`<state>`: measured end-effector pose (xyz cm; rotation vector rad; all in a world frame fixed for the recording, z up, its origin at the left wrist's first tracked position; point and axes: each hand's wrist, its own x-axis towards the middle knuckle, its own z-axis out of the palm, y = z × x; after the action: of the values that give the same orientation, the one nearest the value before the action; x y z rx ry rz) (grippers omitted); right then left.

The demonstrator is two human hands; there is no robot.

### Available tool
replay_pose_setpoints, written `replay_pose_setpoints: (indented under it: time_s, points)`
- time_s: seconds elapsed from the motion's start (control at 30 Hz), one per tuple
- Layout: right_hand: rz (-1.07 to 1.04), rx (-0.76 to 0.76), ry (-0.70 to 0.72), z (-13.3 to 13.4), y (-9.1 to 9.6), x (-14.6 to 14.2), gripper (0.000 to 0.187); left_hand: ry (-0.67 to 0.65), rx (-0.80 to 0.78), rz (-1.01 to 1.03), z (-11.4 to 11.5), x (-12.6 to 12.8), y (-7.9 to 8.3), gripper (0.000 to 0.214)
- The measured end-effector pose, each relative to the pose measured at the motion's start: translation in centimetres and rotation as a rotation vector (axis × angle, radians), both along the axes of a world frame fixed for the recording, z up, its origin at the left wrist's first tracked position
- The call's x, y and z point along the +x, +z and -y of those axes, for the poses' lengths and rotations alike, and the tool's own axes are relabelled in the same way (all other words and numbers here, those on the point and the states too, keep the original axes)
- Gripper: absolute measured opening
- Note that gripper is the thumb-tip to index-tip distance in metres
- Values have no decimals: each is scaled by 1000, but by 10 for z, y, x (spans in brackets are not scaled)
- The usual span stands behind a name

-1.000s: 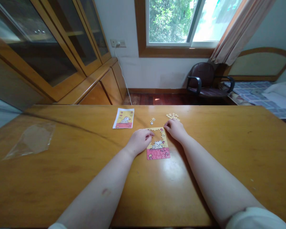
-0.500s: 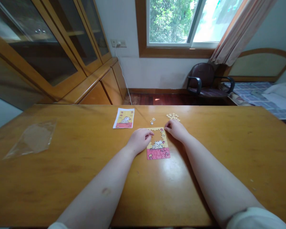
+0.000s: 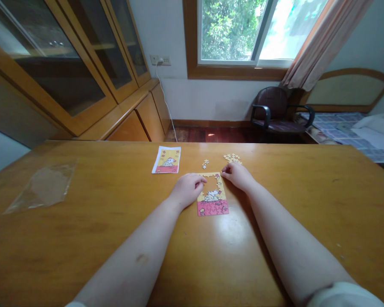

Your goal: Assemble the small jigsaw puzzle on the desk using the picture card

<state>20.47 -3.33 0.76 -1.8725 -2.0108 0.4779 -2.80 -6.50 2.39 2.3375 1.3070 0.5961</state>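
Note:
A small jigsaw puzzle [image 3: 213, 204], yellow above and pink below with a white animal on it, lies partly assembled on the wooden table [image 3: 115, 204]. My left hand [image 3: 187, 189] rests at the puzzle's left edge, fingers curled with the tips on its upper left corner. My right hand [image 3: 237, 175] sits at the upper right corner, fingers bent and pinched at the edge there. Whether either hand holds a piece is hidden. Loose pieces lie just beyond: a small cluster [image 3: 205, 163] and a larger pile [image 3: 232, 158].
A printed picture card [image 3: 167, 160] showing the same image lies left of the pieces. A clear plastic bag [image 3: 43, 185] lies at the table's far left. Beyond the table are wooden cabinets [image 3: 83, 72], a dark armchair [image 3: 277, 111], a window and a bed.
Both hands stay at the puzzle's top corners with only slight finger shifts. The view has tilted a little, so everything sits slightly lower in the picture.

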Motion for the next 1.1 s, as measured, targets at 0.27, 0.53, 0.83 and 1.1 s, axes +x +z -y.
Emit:
replay_pose_setpoints:
  time_s: [0.27, 0.53, 0.83, 1.1]
  points:
    - [9, -87, -32, 1, 5, -2, 11, 1, 4, 0, 0, -1, 0, 27]
    - [-70, -121, -8, 2, 2, 4, 13, 5, 7, 6, 0, -1, 0, 26]
    - [-390, -189, -4, -1, -3, 12, 25, 15, 4, 0, 0, -1, 0, 25]
    - [-566, -206, -49, -3, -2, 13, 26, 16, 4, 22, -1, -1, -4, 26]
